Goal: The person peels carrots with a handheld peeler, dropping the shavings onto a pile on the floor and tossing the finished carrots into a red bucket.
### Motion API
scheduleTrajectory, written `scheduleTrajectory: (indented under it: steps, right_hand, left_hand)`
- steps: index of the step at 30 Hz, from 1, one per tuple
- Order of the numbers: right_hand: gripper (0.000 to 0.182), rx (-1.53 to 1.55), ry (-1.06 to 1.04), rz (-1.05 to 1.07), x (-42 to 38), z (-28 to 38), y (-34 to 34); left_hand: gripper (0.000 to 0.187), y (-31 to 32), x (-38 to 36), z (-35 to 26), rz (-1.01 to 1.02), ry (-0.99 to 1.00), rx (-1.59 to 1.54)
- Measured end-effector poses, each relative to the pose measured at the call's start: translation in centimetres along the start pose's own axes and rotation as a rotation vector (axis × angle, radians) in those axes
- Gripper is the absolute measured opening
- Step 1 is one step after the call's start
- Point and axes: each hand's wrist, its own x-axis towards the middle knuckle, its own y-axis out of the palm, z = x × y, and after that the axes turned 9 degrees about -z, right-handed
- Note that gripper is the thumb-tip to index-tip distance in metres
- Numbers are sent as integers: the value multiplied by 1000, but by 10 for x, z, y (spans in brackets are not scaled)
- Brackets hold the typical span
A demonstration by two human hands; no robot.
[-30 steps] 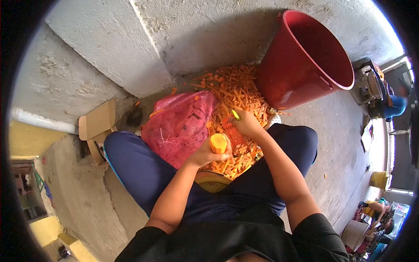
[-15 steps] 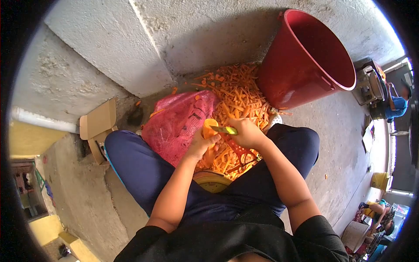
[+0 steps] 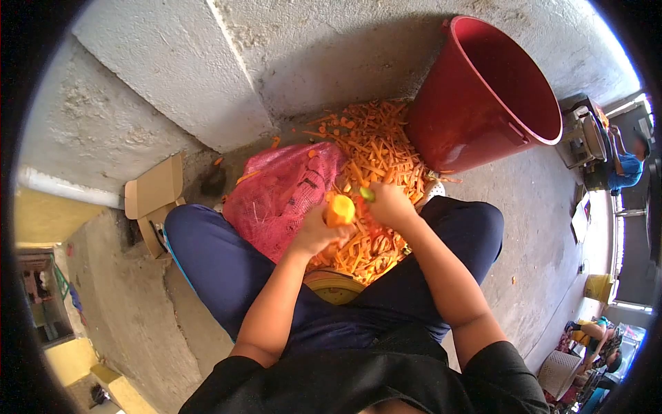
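Observation:
A peeled carrot (image 3: 340, 211), its bright cut end turned up toward me, is gripped in my left hand (image 3: 318, 232). Closed around a small blade with a yellow-green handle (image 3: 367, 194) is my right hand (image 3: 390, 208), just right of the carrot and apart from it. The blade part is blurred and I cannot make it out. Beneath both hands lies a heap of orange carrot peelings (image 3: 386, 162). A pink-red mesh sack (image 3: 276, 190) rests beside my left hand. Between my legs shows the rim of a yellow container (image 3: 334, 288).
A large dark-red bucket (image 3: 458, 103) stands tilted in view by the rough wall (image 3: 331, 55). To the left are an open cardboard box (image 3: 157, 190) and a white pipe (image 3: 72, 188). At far right, a person in blue (image 3: 626, 169) and another person (image 3: 607, 341) by a perforated basket (image 3: 557, 372).
The blade has come away from the carrot's top as my right hand shifted slightly right. My left hand has tipped the carrot so its cut end faces up.

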Motion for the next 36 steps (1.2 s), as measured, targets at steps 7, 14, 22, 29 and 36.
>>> scheduleTrajectory:
  steps: [7,14,22,29,36]
  right_hand:
    - [22,14,-136,-60,3,-11,-1]
    - [24,-56,-413,31,-5,-10,10]
    - [19,-100,-418,84,-6,-8,7]
    - [23,-279,-153,76,7,-13,10]
    - [23,-113,-165,32,5,-10,8]
  left_hand:
    - [26,2,4,6,-180,28,164]
    - [36,-14,7,10,-261,70,615]
    - [32,-12,5,-4,-220,58,751]
    - [35,13,-7,-11,-71,95,905]
    - [35,8,-3,-15,-202,196,845]
